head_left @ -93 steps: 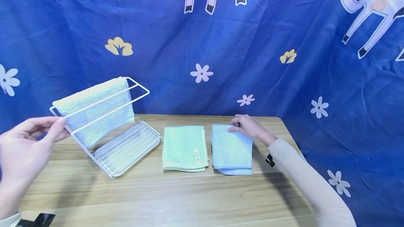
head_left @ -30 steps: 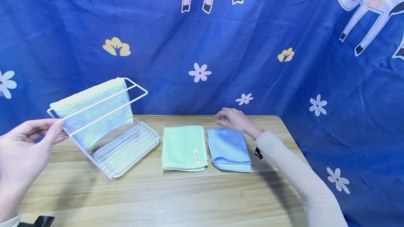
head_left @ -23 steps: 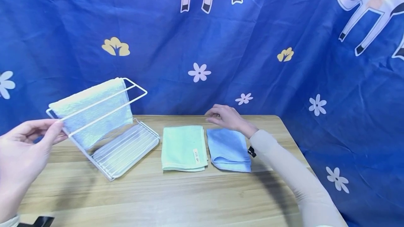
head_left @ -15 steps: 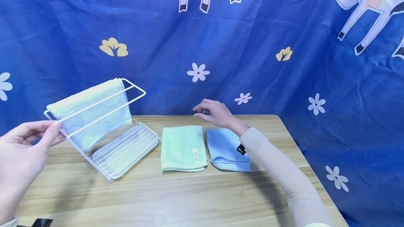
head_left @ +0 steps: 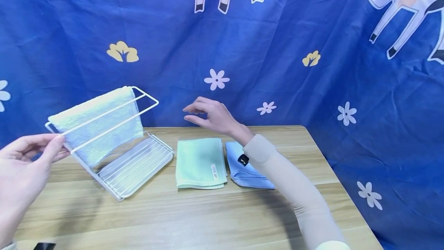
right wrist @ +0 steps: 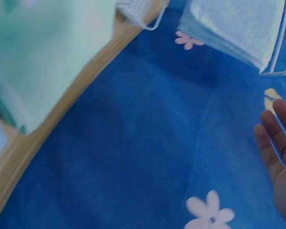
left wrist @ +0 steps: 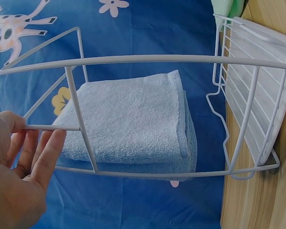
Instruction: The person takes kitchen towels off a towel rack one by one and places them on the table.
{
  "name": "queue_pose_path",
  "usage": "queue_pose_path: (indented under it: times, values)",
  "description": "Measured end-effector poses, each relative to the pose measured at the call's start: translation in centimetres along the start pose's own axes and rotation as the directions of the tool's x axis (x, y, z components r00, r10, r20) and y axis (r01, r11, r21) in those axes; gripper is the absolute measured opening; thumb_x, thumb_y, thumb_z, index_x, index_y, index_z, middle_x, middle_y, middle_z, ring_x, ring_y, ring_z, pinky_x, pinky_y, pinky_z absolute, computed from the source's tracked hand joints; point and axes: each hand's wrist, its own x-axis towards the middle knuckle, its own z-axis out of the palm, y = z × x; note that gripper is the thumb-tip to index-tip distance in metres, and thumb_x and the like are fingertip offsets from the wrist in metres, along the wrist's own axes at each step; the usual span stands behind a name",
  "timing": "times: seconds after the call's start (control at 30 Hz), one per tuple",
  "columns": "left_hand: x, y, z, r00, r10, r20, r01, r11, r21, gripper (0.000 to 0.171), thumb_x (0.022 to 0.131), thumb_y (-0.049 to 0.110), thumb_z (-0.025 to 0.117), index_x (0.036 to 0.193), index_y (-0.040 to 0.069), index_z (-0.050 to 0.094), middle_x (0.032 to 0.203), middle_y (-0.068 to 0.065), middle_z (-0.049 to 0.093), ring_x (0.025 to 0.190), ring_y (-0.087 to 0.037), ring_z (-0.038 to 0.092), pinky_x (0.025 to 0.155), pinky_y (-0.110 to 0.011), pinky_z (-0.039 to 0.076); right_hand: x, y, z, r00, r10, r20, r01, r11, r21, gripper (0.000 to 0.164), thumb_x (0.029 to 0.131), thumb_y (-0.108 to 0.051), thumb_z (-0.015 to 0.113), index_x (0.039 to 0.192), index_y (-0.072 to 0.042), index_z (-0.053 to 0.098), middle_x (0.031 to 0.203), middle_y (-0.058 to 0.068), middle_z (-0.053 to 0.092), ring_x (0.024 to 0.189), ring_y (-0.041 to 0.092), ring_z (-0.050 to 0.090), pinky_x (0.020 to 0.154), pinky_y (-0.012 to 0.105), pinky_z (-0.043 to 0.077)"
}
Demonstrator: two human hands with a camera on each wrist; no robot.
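Observation:
My left hand (head_left: 29,165) pinches a bar of the white wire rack (head_left: 114,127) at its upper left end, thumb in front. Over the rack's top hangs a light blue terry towel (head_left: 100,105), folded in layers in the left wrist view. My right hand (head_left: 216,117) is in the air past the table's back edge, fingers apart from the thumb, holding nothing. Below it lies a folded mint green towel (head_left: 199,161) with a white label. Right of that is a folded blue towel (head_left: 249,181), partly hidden by my right sleeve.
A clear tray (head_left: 138,165) with wire slats forms the rack's base on the wooden table (head_left: 194,219). Behind the table hangs a blue curtain (head_left: 166,49) printed with cows and flowers. It also runs along the right side.
My right hand let go of the blue towel, whose top now shows a different, darker fold. The hand then moved left and up past the green towel. My left hand kept its grip on the rack.

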Motion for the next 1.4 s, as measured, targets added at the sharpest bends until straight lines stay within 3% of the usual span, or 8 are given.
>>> queue_pose_path:
  times: [0.13,0.37,0.57,0.77,0.97,1.2,1.4]
  values:
    - [0.1,-0.3,0.3,1.000,0.013,0.005,-0.012,0.987,-0.160,0.020,0.089,-0.022,0.067,0.090,-0.004,0.076,0.074,-0.002,0.078,0.059,-0.006,0.074,0.056,-0.016,0.065,1.5,-1.3,0.2,0.999,-0.050,-0.001,0.050,0.999,-0.005,0.023,0.099,-0.024,0.077,0.120,-0.013,0.079,0.104,-0.001,0.075,0.095,0.007,0.068,0.072,0.011,0.054]
    - [0.0,-0.6,0.3,1.000,0.003,-0.016,-0.005,0.985,-0.170,0.022,0.090,-0.022,0.066,0.091,-0.003,0.076,0.075,-0.002,0.078,0.061,-0.005,0.072,0.054,-0.015,0.065,4.4,-3.3,1.0,0.988,-0.154,-0.011,0.153,0.986,-0.063,0.023,0.100,-0.028,0.076,0.119,-0.016,0.079,0.107,-0.004,0.074,0.092,0.003,0.062,0.070,0.010,0.052]
    - [0.0,-0.9,0.3,0.999,0.054,-0.001,-0.052,0.967,-0.250,0.023,0.090,-0.025,0.063,0.089,-0.005,0.075,0.074,-0.004,0.077,0.062,-0.007,0.072,0.054,-0.016,0.065,7.2,-5.1,2.3,0.981,-0.194,0.012,0.193,0.971,-0.141,0.026,0.101,-0.032,0.074,0.123,-0.019,0.078,0.110,-0.006,0.073,0.096,0.002,0.063,0.075,0.003,0.049]
    - [-0.1,-1.0,0.3,0.998,0.061,0.005,-0.057,0.960,-0.274,0.021,0.090,-0.024,0.065,0.089,-0.006,0.075,0.073,-0.005,0.077,0.061,-0.007,0.071,0.054,-0.017,0.065,9.6,-6.4,3.8,0.983,-0.143,0.113,0.165,0.961,-0.223,0.031,0.104,-0.041,0.068,0.129,-0.024,0.075,0.113,-0.008,0.071,0.097,0.002,0.061,0.073,0.004,0.051]
    - [0.0,-1.1,0.4,0.998,0.068,0.012,-0.062,0.956,-0.288,0.023,0.090,-0.026,0.062,0.089,-0.007,0.074,0.072,-0.006,0.076,0.062,-0.008,0.073,0.055,-0.018,0.066,11.7,-7.3,4.7,0.977,-0.054,0.206,0.101,0.969,-0.226,0.037,0.107,-0.045,0.062,0.138,-0.027,0.069,0.125,-0.010,0.069,0.102,0.001,0.059,0.069,0.007,0.047]
    - [-0.2,-0.9,0.6,0.997,0.079,0.013,-0.071,0.949,-0.307,0.025,0.090,-0.028,0.060,0.088,-0.007,0.074,0.072,-0.006,0.076,0.062,-0.008,0.075,0.055,-0.018,0.065,13.8,-8.0,6.0,0.945,0.003,0.328,0.079,0.968,-0.236,0.042,0.108,-0.049,0.056,0.146,-0.030,0.062,0.138,-0.012,0.065,0.118,0.002,0.060,0.081,0.005,0.050]
    - [-0.2,-1.0,0.5,0.999,0.044,-0.003,-0.043,0.960,-0.277,0.023,0.090,-0.025,0.063,0.088,-0.006,0.075,0.072,-0.005,0.076,0.061,-0.007,0.074,0.054,-0.017,0.065,15.1,-8.7,6.6,0.921,0.049,0.386,0.068,0.957,-0.282,0.045,0.108,-0.054,0.053,0.148,-0.035,0.058,0.142,-0.015,0.061,0.121,0.000,0.058,0.081,0.007,0.051]
